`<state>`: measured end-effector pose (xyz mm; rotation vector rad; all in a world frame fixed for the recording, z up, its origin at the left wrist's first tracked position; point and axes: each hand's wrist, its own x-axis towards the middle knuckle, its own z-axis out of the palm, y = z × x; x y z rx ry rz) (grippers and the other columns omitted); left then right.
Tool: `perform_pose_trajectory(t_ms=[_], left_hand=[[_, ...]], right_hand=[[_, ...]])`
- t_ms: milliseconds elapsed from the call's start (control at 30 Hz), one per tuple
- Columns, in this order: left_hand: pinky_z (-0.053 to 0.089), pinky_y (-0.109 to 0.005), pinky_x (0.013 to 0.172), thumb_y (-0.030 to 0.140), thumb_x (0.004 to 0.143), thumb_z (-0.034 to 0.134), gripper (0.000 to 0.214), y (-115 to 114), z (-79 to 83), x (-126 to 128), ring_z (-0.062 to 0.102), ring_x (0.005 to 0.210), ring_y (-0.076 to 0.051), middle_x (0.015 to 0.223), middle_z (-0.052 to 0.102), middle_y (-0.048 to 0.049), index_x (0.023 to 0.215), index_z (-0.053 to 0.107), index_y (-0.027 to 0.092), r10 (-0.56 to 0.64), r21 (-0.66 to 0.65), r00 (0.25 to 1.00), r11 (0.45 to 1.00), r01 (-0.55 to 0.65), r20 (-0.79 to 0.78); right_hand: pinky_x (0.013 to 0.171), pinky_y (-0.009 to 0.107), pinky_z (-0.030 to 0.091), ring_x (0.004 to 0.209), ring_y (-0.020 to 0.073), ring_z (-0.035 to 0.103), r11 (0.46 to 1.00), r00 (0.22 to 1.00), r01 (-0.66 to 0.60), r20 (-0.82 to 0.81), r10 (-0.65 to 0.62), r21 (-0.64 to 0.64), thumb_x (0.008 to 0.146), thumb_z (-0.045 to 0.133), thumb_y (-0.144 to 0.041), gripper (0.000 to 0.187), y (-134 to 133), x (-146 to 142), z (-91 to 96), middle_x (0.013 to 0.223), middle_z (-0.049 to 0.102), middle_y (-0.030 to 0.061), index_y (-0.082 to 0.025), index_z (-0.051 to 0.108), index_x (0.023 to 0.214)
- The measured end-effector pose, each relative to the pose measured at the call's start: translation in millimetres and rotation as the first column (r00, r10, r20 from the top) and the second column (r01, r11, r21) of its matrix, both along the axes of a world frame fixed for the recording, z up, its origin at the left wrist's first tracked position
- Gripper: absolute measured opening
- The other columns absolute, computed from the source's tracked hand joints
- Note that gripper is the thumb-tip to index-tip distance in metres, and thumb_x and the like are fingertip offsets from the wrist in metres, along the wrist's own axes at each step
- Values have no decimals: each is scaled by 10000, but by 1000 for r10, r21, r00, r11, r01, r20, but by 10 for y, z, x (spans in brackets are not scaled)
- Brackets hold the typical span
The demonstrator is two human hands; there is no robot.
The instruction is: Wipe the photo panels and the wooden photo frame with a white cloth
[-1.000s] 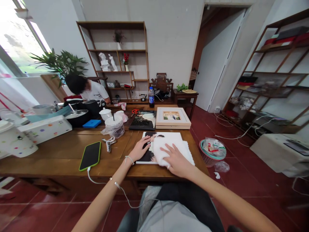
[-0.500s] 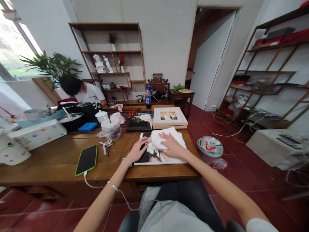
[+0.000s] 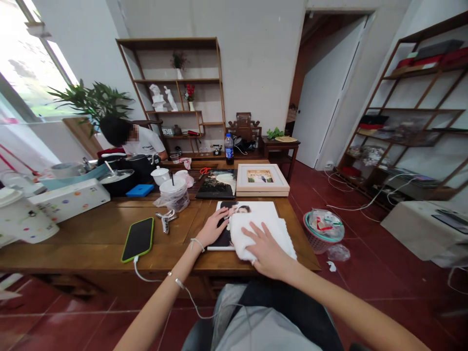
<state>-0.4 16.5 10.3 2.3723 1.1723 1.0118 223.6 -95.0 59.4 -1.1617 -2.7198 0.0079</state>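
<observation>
A wedding photo panel (image 3: 263,207) with a white edge lies flat on the wooden table in front of me. My left hand (image 3: 214,227) rests on its left side, fingers stretched out and holding nothing. Bunched under my right hand (image 3: 266,248) is a white cloth (image 3: 239,236); the hand holds it from above with the fingers spread over it. The cloth covers the panel's lower right part and hangs past its right side. Two heads show in the picture's uncovered upper part.
Behind the panel lie a dark photo panel (image 3: 217,184) and pale picture frames (image 3: 263,180). Left of me are a charging phone (image 3: 138,240), a silvery crumpled object (image 3: 166,220) and a bagged cup (image 3: 173,192). A basket (image 3: 323,231) stands on the floor. Another person (image 3: 142,141) sits at far left.
My right hand has drawn the white cloth down toward me over the panel, uncovering its upper part. My left hand stays on the left side. The camera view has shifted slightly.
</observation>
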Motion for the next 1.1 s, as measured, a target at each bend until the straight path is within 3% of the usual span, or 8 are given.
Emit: perform_pose_trajectory(t_ms=[100,167,300,500,633,767,1000,1100], left_hand=[[328,-424,1041,335,870,424,354,-9,16,5,444,1217,-221,1300,494,-96,1160,557,182,-2,-6,1000,1000,2,-2],[330,-418,1041,334,869,425,361,-14,24,9,439,1221,-222,1298,494,-104,1164,555,172,-2,-11,1000,1000,2,-4],[339,-422,1034,335,866,432,362,-14,23,13,454,1207,-221,1288,503,-106,1163,556,170,1,-6,1000,1000,-1,9],[336,-417,1037,322,863,437,349,-9,17,7,456,1204,-218,1289,503,-92,1158,565,184,1,-13,1000,1000,-1,11],[329,-406,1045,326,862,436,346,-14,19,3,451,1207,-213,1293,500,-80,1152,571,193,9,-26,1000,1000,-9,15],[325,-399,1047,326,867,429,357,-13,18,5,450,1209,-210,1296,496,-90,1163,562,179,1,-17,1000,1000,-1,9],[326,-401,1046,332,870,425,364,-22,34,14,445,1212,-213,1300,490,-98,1169,555,170,-3,-11,1000,1000,3,2],[322,-398,1049,329,872,421,364,-19,29,10,439,1218,-214,1305,485,-106,1166,557,162,-5,-10,1000,1000,5,-4]], right_hand=[[1060,548,48,1341,318,94,998,998,-56,16,56,-27,685,570,-202,331,-174,5,20,1450,260,71,-199,641,1008],[1062,540,63,1340,310,108,997,997,-72,16,72,-31,684,568,-199,335,-144,19,33,1447,271,66,-200,637,1012],[1056,527,121,1326,286,183,999,999,-45,-9,45,-3,696,551,-181,330,218,72,38,1409,350,60,-204,624,1017],[1036,533,162,1305,280,235,994,993,96,-68,-92,58,740,507,-158,366,916,135,-4,1382,386,85,-188,582,1097],[1028,548,149,1302,282,237,985,985,154,-93,-146,77,759,467,-134,344,1050,121,-36,1387,377,88,-182,590,1076],[1019,569,148,1301,305,229,989,991,123,-55,-119,77,711,493,-120,356,817,83,-45,1375,397,88,-180,606,1043],[1051,557,85,1333,303,142,1000,1000,-28,9,28,-7,694,536,-154,324,13,30,27,1418,331,68,-196,630,1001],[1062,541,70,1337,304,125,997,997,-70,17,71,-28,692,558,-183,298,-126,27,51,1433,302,59,-195,641,977]])
